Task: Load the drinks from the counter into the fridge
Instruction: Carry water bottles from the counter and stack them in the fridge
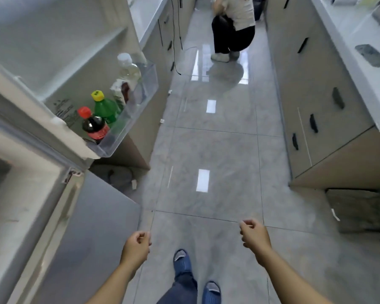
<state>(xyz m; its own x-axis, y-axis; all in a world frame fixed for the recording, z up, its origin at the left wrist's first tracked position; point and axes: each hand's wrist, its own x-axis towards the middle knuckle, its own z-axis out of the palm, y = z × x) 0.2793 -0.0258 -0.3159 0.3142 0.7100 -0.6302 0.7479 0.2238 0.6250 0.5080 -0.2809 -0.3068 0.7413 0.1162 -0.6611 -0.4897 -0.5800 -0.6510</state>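
Head view: looking down a narrow kitchen aisle with a glossy grey tile floor (217, 150); the picture is a little blurred.
Fridge door: the open door (53, 51) stands at the left, its clear bin (127, 128) facing the aisle.
Drinks: three bottles stand upright in the bin in a row, caps up, long axes vertical.
Cola: the dark bottle (93, 126) with a red cap and red label is nearest the camera; its label cannot be read.
Green bottle: this one (105, 108), with a yellow cap, stands just behind the cola.
Clear bottle: this one (127, 73), with a white cap, stands farthest back, its label white and red, wording unreadable.
Writing: a printed sticker (63, 108) on the door's inner wall is too blurred to read.
Left hand: the left hand (136, 244) hangs low over the floor, its grip loosely curled and empty.
Right hand: the right hand (253, 234) hangs the same way, fingers loosely curled, empty.
Tabletop: a pale tabletop (360, 51) over drawers runs along the right.
Other person: someone (235, 27) crouches at the far end.
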